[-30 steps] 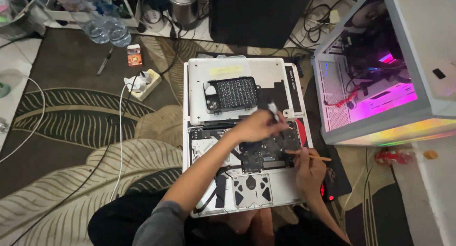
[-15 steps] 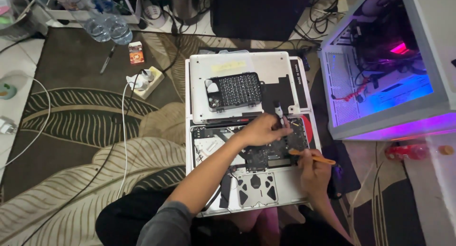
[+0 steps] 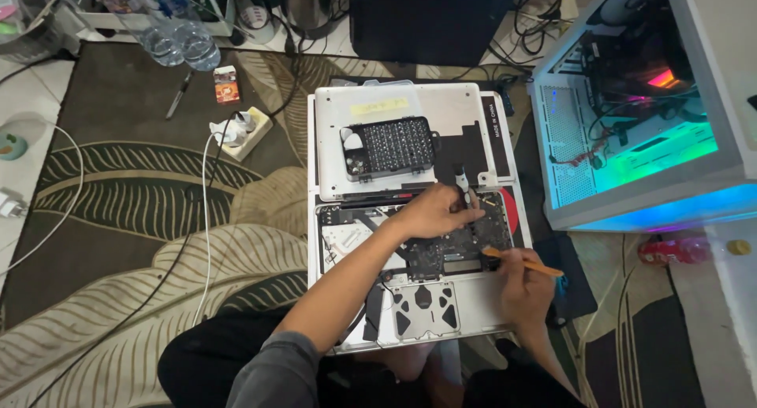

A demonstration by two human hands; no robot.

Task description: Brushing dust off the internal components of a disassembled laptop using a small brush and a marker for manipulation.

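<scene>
An opened silver laptop lies bottom-up on the carpet before me, its dark circuit board exposed. My left hand rests on the board's upper part, fingers pinched around a small black and silver tool. To the right, my right hand holds a thin orange stick whose tip touches the board's right side. The laptop's removed bottom cover lies just beyond, with a black tray of screwdriver bits on it.
A lit white computer case stands at the right. A power strip with white cables, a small orange box and water bottles lie at the left. A black monitor stands behind. A red bottle lies at the right.
The view has shifted slightly. Both hands stay over the board, the left one having slid a little to the right; the orange stick stays at the board's right side.
</scene>
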